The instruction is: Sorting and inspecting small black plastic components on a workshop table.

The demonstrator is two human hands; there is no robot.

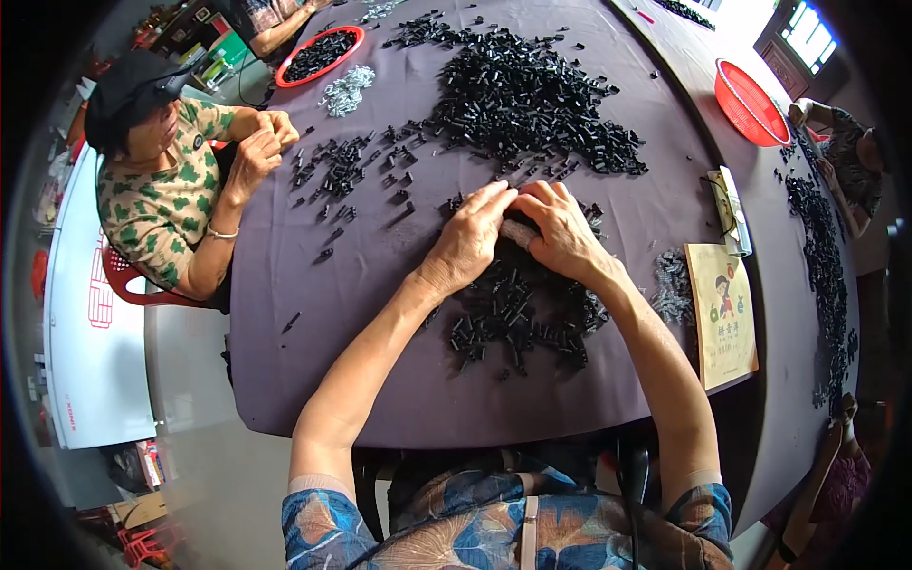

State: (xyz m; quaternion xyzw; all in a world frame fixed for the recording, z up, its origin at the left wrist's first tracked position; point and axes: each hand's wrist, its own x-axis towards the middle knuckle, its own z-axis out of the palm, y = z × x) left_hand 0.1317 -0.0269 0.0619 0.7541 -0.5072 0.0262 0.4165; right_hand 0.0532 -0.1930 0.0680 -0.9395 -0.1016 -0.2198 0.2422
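Note:
My left hand [468, 236] and my right hand [570, 233] meet fingertip to fingertip over the table, fingers bent and closed. What they pinch, if anything, is hidden behind the fingers. A pale wrap [518, 232] shows on my right thumb. Between my forearms lies a loose heap of small black tubular pieces [508, 318], which spreads under and around both hands. Past my fingertips rises a bigger pile of black pieces [532, 90]. Scattered black pieces [347, 171] lie left of my left hand.
Purple-grey cloth covers the table [313, 380]. Right of my forearm lie small clear pieces [673, 290], a yellow booklet [724, 323] and a white box-like holder [730, 214]. Farther off are a red basket [749, 103] and a red-rimmed tray [359, 36]. A co-worker [180, 180] sits at the left.

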